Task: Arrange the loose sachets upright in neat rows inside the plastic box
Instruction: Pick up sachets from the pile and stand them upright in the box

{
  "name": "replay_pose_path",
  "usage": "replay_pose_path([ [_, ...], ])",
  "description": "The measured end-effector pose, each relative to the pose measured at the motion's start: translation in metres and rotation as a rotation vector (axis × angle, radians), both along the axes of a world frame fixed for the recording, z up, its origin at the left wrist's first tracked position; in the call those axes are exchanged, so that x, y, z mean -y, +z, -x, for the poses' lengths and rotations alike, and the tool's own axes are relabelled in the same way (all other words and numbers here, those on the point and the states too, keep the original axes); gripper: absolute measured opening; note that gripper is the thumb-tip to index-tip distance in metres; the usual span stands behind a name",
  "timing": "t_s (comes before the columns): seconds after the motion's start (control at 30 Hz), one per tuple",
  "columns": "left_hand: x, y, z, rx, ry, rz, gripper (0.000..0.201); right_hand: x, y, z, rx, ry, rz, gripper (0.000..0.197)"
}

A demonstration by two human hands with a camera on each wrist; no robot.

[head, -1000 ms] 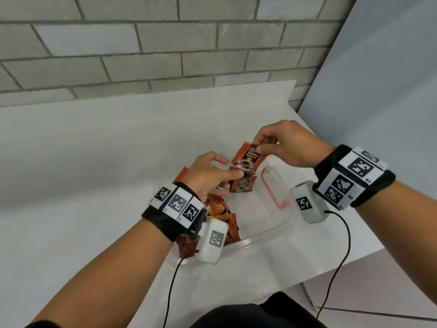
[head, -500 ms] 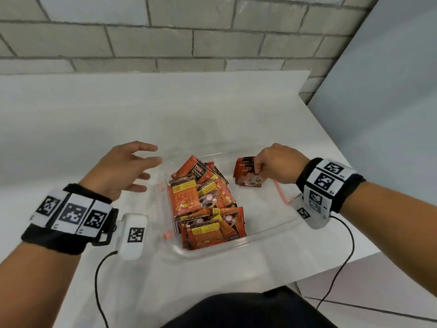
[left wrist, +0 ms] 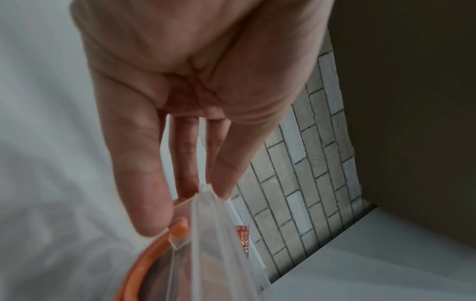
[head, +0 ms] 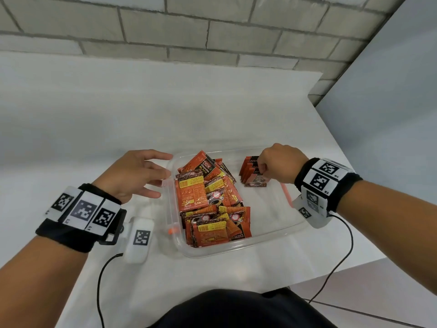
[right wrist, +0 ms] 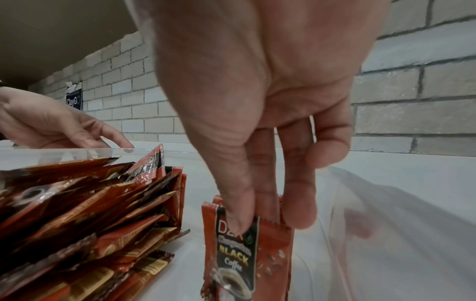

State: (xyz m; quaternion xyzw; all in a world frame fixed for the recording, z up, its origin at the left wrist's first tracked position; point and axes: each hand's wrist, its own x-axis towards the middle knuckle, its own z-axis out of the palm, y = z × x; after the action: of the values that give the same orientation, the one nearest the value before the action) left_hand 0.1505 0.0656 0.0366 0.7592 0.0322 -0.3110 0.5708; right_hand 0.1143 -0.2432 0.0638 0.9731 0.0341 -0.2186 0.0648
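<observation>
A clear plastic box point(head: 267, 235) sits on the white table. A loose heap of orange coffee sachets point(head: 210, 202) fills its left half, also seen as the sachet heap point(right wrist: 85, 220) in the right wrist view. My right hand point(head: 276, 165) pinches a small upright stack of sachets point(head: 251, 172) at the box's far right; thumb and fingers clamp the stack of sachets point(right wrist: 247, 250) by its top edge. My left hand point(head: 139, 174) hovers open beside the box's left rim, fingers point(left wrist: 144, 179) straight near the orange clasp point(left wrist: 177, 230).
The table's right edge point(head: 350, 162) runs close to the box, with a drop to the floor beyond. A brick wall point(head: 189, 31) backs the table. Cables point(head: 340, 261) trail from both wrist cameras toward my lap.
My left hand let go of the sachets and moved out to the box's left side. The right hand lowered the stack down into the box's far right.
</observation>
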Motion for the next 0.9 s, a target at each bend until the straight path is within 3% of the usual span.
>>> replay_pose_path([
  [0.9,-0.0021,-0.0078,0.0013,0.044,-0.002,0.035,0.03,0.0003,0.006,0.0052,0.083,-0.052,0.006,0.004],
])
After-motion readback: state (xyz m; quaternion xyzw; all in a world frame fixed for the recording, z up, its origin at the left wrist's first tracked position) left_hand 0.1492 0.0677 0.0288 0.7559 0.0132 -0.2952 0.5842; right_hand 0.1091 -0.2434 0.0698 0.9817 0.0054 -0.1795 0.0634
